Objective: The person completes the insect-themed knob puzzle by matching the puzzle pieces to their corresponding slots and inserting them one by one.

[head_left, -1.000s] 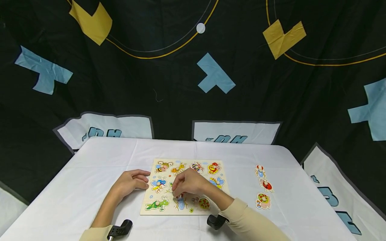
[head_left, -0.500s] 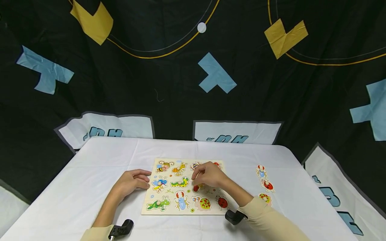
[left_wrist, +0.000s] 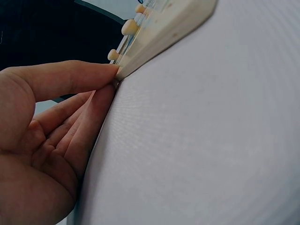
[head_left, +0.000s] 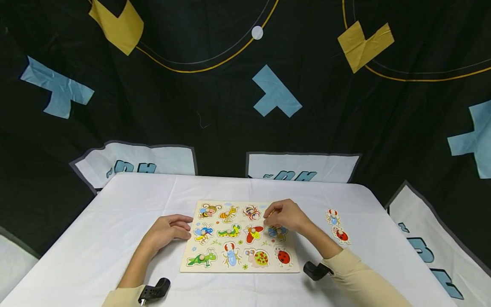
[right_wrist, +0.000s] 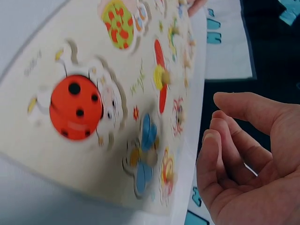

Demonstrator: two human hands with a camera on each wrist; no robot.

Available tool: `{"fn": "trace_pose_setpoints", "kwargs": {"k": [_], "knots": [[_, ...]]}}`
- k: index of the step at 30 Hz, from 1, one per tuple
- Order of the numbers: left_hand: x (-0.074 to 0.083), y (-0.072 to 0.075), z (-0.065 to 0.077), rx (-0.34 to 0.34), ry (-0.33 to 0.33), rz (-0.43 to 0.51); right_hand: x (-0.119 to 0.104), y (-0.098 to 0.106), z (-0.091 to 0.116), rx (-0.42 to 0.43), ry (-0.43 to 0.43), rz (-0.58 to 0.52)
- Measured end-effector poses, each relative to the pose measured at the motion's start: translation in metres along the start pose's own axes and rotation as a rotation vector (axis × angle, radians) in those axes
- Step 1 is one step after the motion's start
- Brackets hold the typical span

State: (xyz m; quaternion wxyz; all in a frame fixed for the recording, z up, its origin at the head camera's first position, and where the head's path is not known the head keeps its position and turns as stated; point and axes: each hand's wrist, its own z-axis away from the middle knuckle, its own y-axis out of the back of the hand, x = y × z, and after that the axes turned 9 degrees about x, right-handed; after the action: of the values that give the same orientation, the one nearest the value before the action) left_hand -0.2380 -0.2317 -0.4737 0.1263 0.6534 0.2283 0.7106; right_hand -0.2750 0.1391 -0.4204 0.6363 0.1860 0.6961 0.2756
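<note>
A wooden peg puzzle board (head_left: 218,267) with insect pieces lies on the white table. My left hand (head_left: 170,230) rests at its left side, and in the left wrist view the thumb (left_wrist: 75,75) and another fingertip touch the board's edge. Over the upper right of the board hovers my right hand (head_left: 284,214), fingers loosely bent. The right wrist view shows a gap between thumb and fingers, with nothing held. Below this hand lies a blue-winged bee piece (head_left: 278,232). The ladybug recess (head_left: 283,256), snail recess (head_left: 258,258) and stag beetle recess (head_left: 231,255) have no knobs.
Right of the board lie a loose stag beetle piece (head_left: 333,217) and a loose ladybug piece (head_left: 340,235). The right sleeve (head_left: 345,266) covers the table just below them. A black curtain (head_left: 215,111) hangs behind the table.
My right hand has moved right across the board, from the middle to the upper right, uncovering the caterpillar and red-winged pieces. The sleeve now hides the loose snail piece. My left hand stays put.
</note>
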Motion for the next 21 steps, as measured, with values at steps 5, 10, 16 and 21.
{"fn": "trace_pose_setpoints", "kwargs": {"k": [5, 10, 16, 21], "knots": [[0.000, 0.000, 0.001, 0.001, 0.001, 0.010, 0.008, 0.014, -0.001, 0.036, -0.034, 0.007], [0.001, 0.000, 0.001, -0.001, 0.006, 0.008, 0.016, 0.030, -0.001, 0.044, -0.041, -0.017], [0.001, 0.000, 0.001, -0.003, 0.014, 0.010, 0.025, 0.047, 0.000, 0.070, -0.064, -0.032], [0.002, 0.001, 0.000, -0.008, 0.005, 0.015, 0.034, 0.059, -0.001, 0.106, -0.106, -0.027]]}}
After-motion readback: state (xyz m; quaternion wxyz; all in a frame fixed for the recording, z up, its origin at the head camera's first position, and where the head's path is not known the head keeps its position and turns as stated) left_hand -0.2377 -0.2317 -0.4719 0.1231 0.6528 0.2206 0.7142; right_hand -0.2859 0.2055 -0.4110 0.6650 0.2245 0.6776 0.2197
